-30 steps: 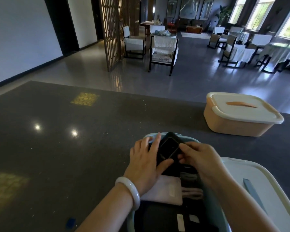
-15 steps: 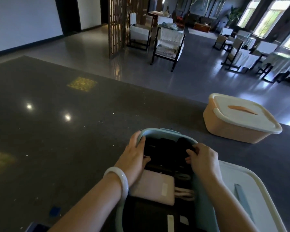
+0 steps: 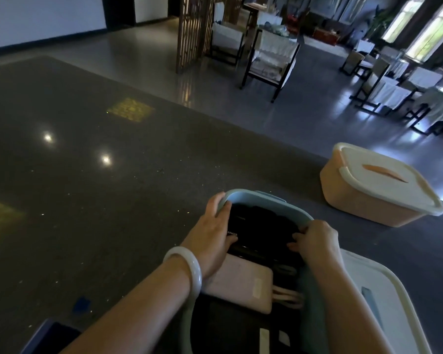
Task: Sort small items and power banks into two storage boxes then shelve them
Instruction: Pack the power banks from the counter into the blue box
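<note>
bench: big dark speckled slab, shiny enough to throw back a couple of ceiling lights. Everything here sits on it.
orange box: peach-coloured storage box off to the far right, white lid snapped on with an orange handle on top. Well apart from both hands.
blue box: pale blue storage box right in front of the person, open on top, packed with power banks.
loose lid: white one lying flat just to the right of the blue box, partly under the right forearm.
pink power bank: lies flat in the middle of the blue box, with a matching cable poking out on its right side.
black power banks: a few dark ones bunched at the far end of the box; one reads ANKER next to the left thumb.
left hand: fingers hooked over the box's far left rim, thumb down inside touching the black power banks, so it's gripping the rim.
right hand: curled over the box's right rim, fingertips on the black power banks inside.
bangle: white, on the left wrist.
</note>
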`<state>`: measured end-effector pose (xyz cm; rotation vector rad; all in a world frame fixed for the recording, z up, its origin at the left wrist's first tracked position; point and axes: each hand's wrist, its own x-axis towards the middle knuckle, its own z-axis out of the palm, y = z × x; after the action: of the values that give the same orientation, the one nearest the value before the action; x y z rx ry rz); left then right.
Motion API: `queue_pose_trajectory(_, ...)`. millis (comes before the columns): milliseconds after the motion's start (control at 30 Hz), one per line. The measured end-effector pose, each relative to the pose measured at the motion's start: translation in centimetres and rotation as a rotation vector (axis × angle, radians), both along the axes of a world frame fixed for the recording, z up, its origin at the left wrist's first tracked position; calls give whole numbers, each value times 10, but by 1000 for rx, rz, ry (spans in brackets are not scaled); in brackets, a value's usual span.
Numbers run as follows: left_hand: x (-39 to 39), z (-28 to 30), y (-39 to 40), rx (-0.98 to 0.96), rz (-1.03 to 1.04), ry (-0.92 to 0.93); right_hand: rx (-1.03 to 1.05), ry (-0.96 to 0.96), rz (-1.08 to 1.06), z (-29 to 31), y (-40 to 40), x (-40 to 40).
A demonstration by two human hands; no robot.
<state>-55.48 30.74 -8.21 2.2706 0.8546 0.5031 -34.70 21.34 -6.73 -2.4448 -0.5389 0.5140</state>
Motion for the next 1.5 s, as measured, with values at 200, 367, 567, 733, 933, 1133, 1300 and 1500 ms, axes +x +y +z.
queue_pose_trajectory(200, 0, 1, 0, 53, -5, 20, 98, -135, 35, -2, -8, -9)
queue_pose_trajectory(367, 0, -2, 1, 62, -16, 18, 116, -185, 49, 3, -11, -17)
queue_pose_trajectory(567, 0, -2, 1, 66, -14, 15, 123, -200, 48, 4, -11, -18)
queue_pose_trajectory(733, -1, -1, 0, 77, -5, 19, 139, -342, 101, 4, -14, -21)
queue_pose_trajectory(933, -1, 0, 0, 76, -22, -6, 189, -583, 185, 6, -19, -11)
queue_pose_trajectory(1133, 0, -1, 1, 68, -10, 13, 60, -313, 200, 4, -22, 7)
queue_pose_trajectory(1300, -1, 0, 1, 66, -4, 23, 103, -190, 154, 3, -16, 11)
queue_pose_trajectory(1500, -1, 1, 1, 49, 0, 31, 147, -125, 90, 2, -12, 12)
